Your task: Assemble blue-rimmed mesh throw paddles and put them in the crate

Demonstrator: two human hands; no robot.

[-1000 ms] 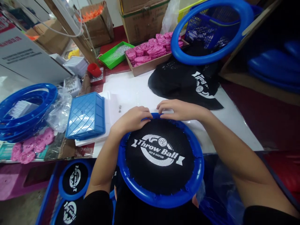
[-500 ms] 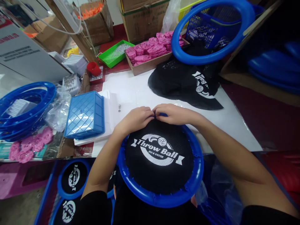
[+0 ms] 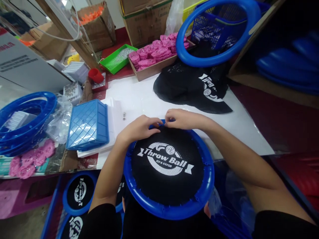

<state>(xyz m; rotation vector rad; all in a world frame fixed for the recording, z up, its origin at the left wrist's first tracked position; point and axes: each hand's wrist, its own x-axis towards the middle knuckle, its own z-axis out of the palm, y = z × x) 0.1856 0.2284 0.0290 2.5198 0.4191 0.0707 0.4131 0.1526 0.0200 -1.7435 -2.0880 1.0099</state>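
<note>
Both hands (image 3: 161, 124) pinch the far rim of the blue-ringed disc (image 3: 169, 169), which sits at the desk's (image 3: 134, 96) near edge (black cloth (image 3: 189, 86) lies beyond, an upturned blue bin (image 3: 87, 124) to the left).

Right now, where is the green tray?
In the head view, the green tray sits at the upper left, beside the cardboard tray of pink pieces.

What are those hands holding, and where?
A black mesh disc with a blue plastic ring, at its far edge: the right hand pinches; the left hand touches.
</note>
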